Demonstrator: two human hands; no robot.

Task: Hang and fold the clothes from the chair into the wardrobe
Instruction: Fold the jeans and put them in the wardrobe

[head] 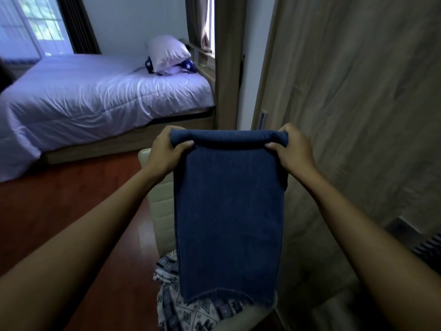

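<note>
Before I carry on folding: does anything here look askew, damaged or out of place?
Nothing serious. The blue denim garment hangs straight, gripped at its rolled top by the left hand and right hand; its lower hem is frayed. The patterned cloth lies crumpled on the chair, not yet folded.

Dark blue denim garment (229, 211), black-and-white patterned cloth (202, 311), cream chair (160, 211), lilac bedspread (83, 96)
</note>
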